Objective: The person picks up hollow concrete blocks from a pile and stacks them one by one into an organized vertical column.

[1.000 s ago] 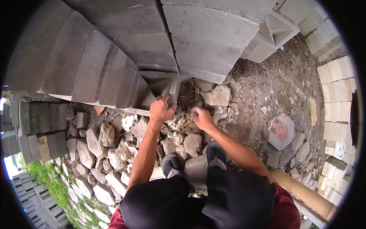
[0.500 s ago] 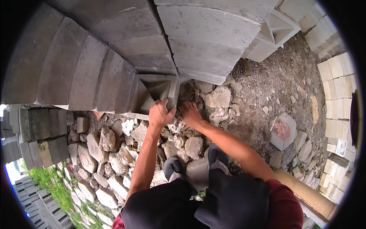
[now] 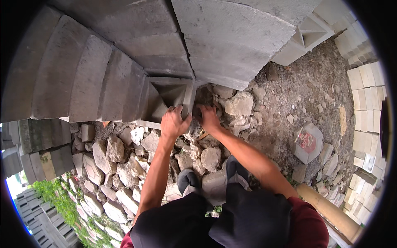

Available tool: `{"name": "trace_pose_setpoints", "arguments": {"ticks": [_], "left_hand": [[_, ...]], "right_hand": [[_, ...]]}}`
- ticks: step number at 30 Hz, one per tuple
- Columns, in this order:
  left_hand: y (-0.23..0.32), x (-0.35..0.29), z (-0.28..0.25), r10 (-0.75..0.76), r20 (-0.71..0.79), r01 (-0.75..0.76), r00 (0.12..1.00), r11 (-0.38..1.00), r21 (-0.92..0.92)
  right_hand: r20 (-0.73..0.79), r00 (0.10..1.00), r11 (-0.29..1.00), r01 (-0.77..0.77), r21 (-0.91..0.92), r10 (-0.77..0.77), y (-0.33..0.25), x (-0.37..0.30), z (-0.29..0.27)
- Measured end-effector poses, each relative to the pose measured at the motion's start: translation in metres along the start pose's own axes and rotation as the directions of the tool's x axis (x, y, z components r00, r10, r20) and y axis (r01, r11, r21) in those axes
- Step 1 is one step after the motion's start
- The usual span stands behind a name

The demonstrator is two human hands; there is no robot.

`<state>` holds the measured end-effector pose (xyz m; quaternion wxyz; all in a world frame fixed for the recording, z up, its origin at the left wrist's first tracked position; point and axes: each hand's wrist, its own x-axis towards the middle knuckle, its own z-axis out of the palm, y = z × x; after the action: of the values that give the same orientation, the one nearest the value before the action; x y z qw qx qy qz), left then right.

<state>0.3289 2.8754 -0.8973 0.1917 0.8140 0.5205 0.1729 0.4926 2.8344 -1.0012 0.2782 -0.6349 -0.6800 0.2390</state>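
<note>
At the foot of the stacked concrete blocks sits a grey concrete vent block point(image 3: 188, 97) with slanted triangular recesses in its face. My left hand point(image 3: 174, 122) is closed over the near right part of its rim, the fingers hooked over the edge. Just right of that block, my right hand point(image 3: 209, 118) reaches down to the rubble with bent fingers. Between it and the block lies a dark gap, and what its fingertips hold or touch there is hidden. Broken stones point(image 3: 211, 158) lie close below both hands, in front of my shoes point(image 3: 236, 168).
Tall concrete block stacks point(image 3: 235, 39) rise directly ahead and to the left. Another vent block point(image 3: 306, 37) stands at the far right. A hexagonal paver point(image 3: 308, 143) with a red mark lies on the dirt, a pale pole point(image 3: 331, 208) near it. Rubble and grass point(image 3: 51, 194) cover the left.
My right hand has drawn its fingers in from a flatter, spread pose to a bent one, beside the block. My left hand keeps its hold on the rim. The view has shifted slightly.
</note>
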Motion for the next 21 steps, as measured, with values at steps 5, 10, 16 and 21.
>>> {"name": "trace_pose_setpoints", "arguments": {"ticks": [5,10,16,21], "left_hand": [[-0.003,0.000,0.001,-0.021,0.012,0.021,1.000,1.000,0.016],[0.007,0.003,-0.007,-0.075,0.053,0.075,0.996,0.997,-0.003],[0.006,0.001,-0.008,-0.110,0.052,0.110,0.993,0.994,0.009],[0.009,0.000,-0.008,-0.112,0.057,0.111,0.992,0.993,0.026]], "right_hand": [[0.028,1.000,1.000,0.008,-0.021,-0.007,0.002,0.006,-0.002],[-0.051,0.997,0.996,0.055,-0.069,-0.059,0.004,0.000,-0.003],[-0.004,0.998,0.994,0.065,-0.087,-0.066,-0.002,-0.003,-0.008],[0.027,0.999,0.996,0.026,0.084,-0.028,0.004,-0.008,-0.026]]}}
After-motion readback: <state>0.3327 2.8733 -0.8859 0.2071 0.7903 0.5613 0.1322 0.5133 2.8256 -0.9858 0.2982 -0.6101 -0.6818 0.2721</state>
